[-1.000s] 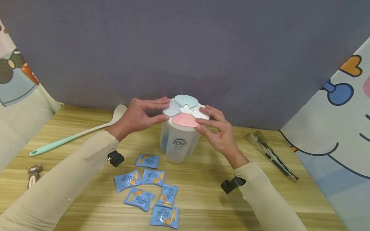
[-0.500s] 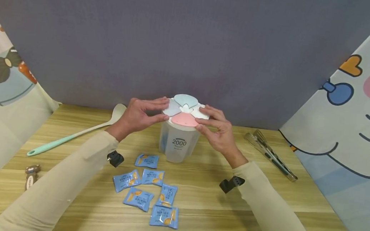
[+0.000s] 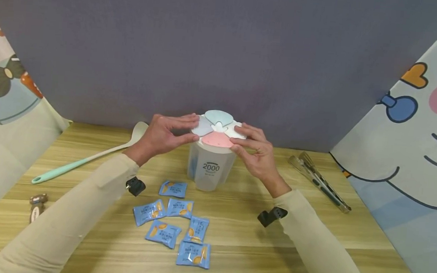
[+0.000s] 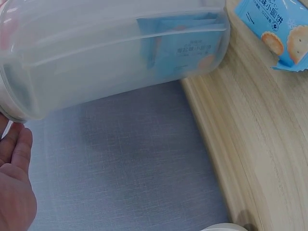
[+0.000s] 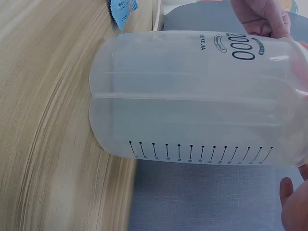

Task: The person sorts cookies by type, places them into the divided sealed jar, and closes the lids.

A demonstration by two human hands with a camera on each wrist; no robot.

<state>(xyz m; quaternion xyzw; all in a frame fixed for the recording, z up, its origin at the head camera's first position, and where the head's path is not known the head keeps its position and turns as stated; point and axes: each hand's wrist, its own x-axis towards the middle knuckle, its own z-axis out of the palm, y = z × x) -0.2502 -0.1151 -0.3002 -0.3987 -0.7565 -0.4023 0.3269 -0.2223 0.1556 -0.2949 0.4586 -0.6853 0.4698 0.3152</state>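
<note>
Position: jar upright on the table, near the far edge, about midway between the left and right edges. Lid on top, looks seated; cannot tell whether it is fastened.

Grip: left hand has nearly straight fingers against the lid's left rim, thumb spread toward the front. Right hand lightly pinches the right rim, fingers bent over the top, thumb below. Pressure cannot be read.

Contents: blue packaging low in the jar; number of packs inside unclear. 6 packs lie between the jar and the near edge.

Risks (judged):
1. Jar tips or turns with the lid. Cause: uneven push from the 2 hands; the jar looks lightly loaded and neither hand is on its body.
2. Lid slips or pops up on 1 side. Cause: left contact is only flat fingers at the rim, while the right has the firmer hold.
3. Jar slides to the far edge. Cause: any forward push, with little table behind it.
4. Packs get swept about. Cause: left wrist camera hangs near them and could catch 1 if the arm drops.

Spoon and tongs, toward the left and right edges: low risk.
</note>
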